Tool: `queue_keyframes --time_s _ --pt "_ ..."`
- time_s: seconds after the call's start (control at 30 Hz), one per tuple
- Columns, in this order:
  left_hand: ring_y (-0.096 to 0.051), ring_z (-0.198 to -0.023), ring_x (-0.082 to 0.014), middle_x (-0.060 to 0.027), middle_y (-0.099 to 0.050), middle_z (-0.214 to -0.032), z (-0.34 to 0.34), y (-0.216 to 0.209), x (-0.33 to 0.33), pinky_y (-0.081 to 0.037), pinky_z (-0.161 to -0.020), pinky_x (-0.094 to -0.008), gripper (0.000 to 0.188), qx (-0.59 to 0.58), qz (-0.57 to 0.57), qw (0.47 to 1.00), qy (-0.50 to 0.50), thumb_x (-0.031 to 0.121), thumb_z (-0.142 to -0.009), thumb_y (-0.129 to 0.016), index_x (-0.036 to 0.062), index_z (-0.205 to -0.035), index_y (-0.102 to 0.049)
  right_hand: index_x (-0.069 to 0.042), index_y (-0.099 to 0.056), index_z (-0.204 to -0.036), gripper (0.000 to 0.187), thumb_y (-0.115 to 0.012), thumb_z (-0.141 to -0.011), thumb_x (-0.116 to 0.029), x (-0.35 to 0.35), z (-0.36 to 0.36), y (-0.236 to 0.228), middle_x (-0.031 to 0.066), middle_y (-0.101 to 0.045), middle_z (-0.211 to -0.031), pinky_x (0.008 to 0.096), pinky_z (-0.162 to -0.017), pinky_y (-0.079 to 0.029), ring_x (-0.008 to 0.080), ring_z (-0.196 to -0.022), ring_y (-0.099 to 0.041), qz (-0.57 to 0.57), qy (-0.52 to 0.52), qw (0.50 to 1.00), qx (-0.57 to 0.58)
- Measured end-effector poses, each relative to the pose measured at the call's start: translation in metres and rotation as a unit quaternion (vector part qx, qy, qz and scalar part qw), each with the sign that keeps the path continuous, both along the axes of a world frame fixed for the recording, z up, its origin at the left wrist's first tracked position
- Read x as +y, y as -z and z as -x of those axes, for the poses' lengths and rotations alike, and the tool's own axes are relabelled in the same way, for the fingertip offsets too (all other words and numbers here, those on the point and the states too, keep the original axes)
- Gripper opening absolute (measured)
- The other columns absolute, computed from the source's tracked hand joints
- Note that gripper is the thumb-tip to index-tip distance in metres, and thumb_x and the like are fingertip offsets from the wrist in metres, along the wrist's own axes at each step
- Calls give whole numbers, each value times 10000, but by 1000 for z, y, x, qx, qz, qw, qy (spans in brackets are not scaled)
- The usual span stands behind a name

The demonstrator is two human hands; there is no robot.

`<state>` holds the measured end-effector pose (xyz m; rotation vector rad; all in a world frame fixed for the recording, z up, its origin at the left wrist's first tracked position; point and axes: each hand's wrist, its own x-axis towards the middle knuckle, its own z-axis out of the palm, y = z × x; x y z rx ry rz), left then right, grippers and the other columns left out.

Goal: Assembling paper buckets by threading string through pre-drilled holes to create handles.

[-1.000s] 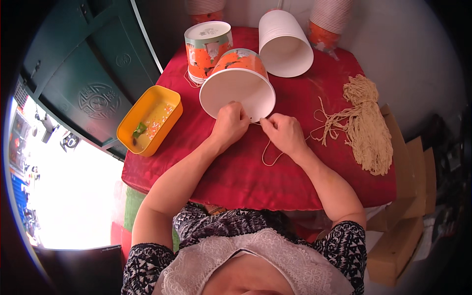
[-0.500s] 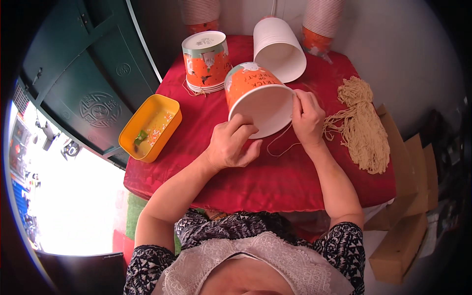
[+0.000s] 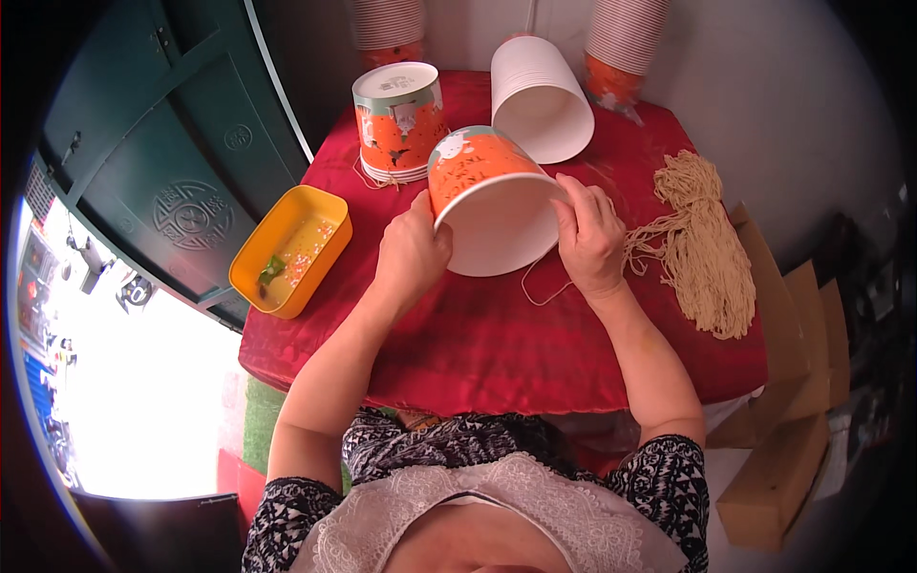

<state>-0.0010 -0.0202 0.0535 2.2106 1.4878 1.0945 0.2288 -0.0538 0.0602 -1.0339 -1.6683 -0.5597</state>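
An orange printed paper bucket (image 3: 506,224) is tilted on its side above the table, its white mouth toward me. My left hand (image 3: 413,250) is closed on the bucket's left rim, thumb near the edge and fingers on the outer wall. At the right rim, my right hand (image 3: 587,229) pinches the edge with thumb and fingers. A thin beige string (image 3: 544,298) hangs in a loop below the right hand; where it meets the bucket is hidden. Right of that hand lies a bundle of beige strings (image 3: 705,253).
A yellow tub (image 3: 341,244) with small bits and a green scrap stands left. Behind are an upside-down bucket stack (image 3: 401,124) and white nested buckets (image 3: 544,100) lying down. More wrapped stacks (image 3: 626,43) stand at the back. A cardboard box (image 3: 774,487) is beside the red-covered table (image 3: 458,368).
My left hand has gone from open fingers at the rim's lower front to a grip on the bucket's left side. The bucket has turned and shifted slightly left and down.
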Motion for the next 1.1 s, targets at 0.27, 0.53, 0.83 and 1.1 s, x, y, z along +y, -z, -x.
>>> queue_keyframes --time_s 0.27,0.53,0.83,1.1 --pt "-560 -545 -181 -107 -578 -637 11 4 19 -454 -505 -340 231 -341 100 935 18 98 -932 -426 -65 -847 -566 1 -618 -992 139 -655 -873 -61 -6 18 20 137 -642 -843 376 -576 -530 303 -687 -651 146 -91 981 92" --pt "-606 -597 -213 -161 -635 -861 17 -6 19 -506 -457 -292 275 -635 129 746 151 200 -981 -437 -38 -1107 -492 -17 -647 -821 86 -648 -869 -88 -12 29 28 120 -575 -789 411 -551 -524 324 -641 -623 237 -129 963 0" --pt "-613 -542 -241 -186 -684 -966 32 -17 21 -445 -362 -250 344 -713 224 624 229 283 -1012 -410 18 -1194 -534 -52 -715 -884 176 -588 -895 -173 11 -3 42 154 -666 -672 423 -612 -535 320 -638 -663 297 -16 952 66" --pt "-515 -413 -236 -169 -624 -742 34 -8 20 -397 -343 -284 411 -634 307 646 295 348 -999 -368 -5 -942 -572 62 -620 -1101 225 -494 -955 -54 20 -14 32 86 -650 -862 238 -571 -499 101 -657 -578 418 -194 727 510"
